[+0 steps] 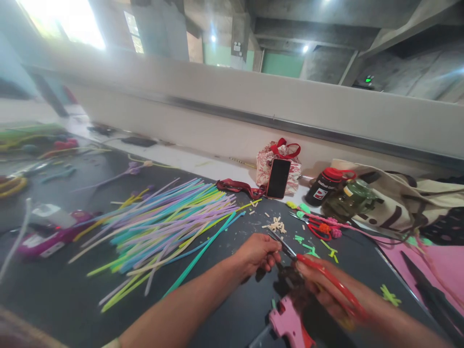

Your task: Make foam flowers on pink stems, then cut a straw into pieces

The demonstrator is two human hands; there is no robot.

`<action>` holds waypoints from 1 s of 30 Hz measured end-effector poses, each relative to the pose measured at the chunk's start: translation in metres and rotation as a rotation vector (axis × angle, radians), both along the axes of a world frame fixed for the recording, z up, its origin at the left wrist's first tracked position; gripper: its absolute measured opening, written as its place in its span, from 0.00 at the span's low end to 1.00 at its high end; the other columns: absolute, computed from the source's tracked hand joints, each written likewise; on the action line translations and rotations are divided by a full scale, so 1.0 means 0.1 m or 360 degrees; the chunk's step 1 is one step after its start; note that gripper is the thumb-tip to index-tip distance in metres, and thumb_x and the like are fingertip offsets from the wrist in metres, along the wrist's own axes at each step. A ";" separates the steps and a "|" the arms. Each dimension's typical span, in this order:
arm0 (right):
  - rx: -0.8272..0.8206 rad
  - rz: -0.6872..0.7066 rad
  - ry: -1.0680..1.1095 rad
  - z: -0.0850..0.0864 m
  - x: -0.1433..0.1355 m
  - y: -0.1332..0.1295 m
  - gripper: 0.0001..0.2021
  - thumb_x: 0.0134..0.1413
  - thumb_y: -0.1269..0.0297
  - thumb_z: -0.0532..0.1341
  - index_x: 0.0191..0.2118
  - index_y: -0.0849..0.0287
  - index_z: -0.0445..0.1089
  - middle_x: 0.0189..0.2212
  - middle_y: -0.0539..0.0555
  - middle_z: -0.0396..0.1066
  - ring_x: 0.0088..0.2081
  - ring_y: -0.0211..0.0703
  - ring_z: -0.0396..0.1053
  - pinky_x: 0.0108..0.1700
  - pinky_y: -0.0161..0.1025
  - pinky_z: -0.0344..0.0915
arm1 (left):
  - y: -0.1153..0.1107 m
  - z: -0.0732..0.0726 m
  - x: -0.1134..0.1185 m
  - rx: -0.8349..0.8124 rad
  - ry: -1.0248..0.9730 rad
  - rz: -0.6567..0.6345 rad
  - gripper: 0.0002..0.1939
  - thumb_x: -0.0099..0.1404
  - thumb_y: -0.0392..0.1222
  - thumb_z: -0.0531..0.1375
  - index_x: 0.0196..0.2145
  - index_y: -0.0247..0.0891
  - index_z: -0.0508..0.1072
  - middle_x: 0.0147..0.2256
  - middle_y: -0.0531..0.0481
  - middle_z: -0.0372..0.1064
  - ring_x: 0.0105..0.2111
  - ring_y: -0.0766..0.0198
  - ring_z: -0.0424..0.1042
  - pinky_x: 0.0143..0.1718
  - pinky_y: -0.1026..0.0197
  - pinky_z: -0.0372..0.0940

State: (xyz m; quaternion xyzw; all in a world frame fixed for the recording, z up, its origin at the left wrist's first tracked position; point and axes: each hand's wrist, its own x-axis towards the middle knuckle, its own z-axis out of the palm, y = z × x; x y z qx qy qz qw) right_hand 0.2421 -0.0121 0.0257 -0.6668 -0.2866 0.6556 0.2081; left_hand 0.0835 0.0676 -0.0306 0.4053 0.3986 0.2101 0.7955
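Observation:
My right hand (326, 285) is wrapped round a pair of red-handled scissors (321, 268), whose blades point up and left toward my left hand. The fingers of my left hand (258, 252) are pinched together beside the blade tips; what they hold, if anything, is too small to make out. Just beyond the blades lies a small pile of short cream pieces (276, 225). Left of my hands, many long pastel fuzzy stems (174, 222) are spread in a loose bundle on the dark table mat (206, 309).
A pink glue gun (287, 320) lies below my hands. Behind are a phone (279, 178), a patterned bag (264, 164), a black bottle (323, 186) and a green bottle (350, 200). Other red scissors (320, 229) lie right; a purple tool (54, 239) lies left.

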 end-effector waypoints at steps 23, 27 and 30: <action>0.0214 0.0006 0.0126 -0.20 0.23 0.01 0.15 0.42 0.53 0.62 0.30 0.56 0.58 0.16 0.40 0.54 0.10 0.20 0.42 0.10 0.21 0.35 | 0.02 -0.02 0.17 0.0335 0.0414 -0.0224 0.06 0.53 0.37 0.52 0.21 0.34 0.63 0.16 0.54 0.64 0.11 0.73 0.59 0.12 0.70 0.55; 0.0187 -0.0141 0.0340 -0.21 0.32 0.05 0.18 0.40 0.55 0.64 0.36 0.55 0.59 0.18 0.41 0.58 0.11 0.20 0.47 0.11 0.20 0.38 | 0.20 0.09 0.05 0.1209 0.1077 -0.0147 0.10 0.56 0.43 0.51 0.26 0.37 0.69 0.19 0.54 0.67 0.14 0.72 0.62 0.17 0.68 0.57; 0.0241 -0.0121 0.0466 -0.27 0.34 0.11 0.16 0.43 0.55 0.62 0.36 0.55 0.58 0.18 0.41 0.57 0.11 0.22 0.49 0.11 0.20 0.40 | 0.51 0.16 -0.12 0.1467 0.1352 0.0028 0.07 0.53 0.40 0.54 0.27 0.37 0.71 0.26 0.50 0.70 0.28 0.65 0.69 0.29 0.65 0.61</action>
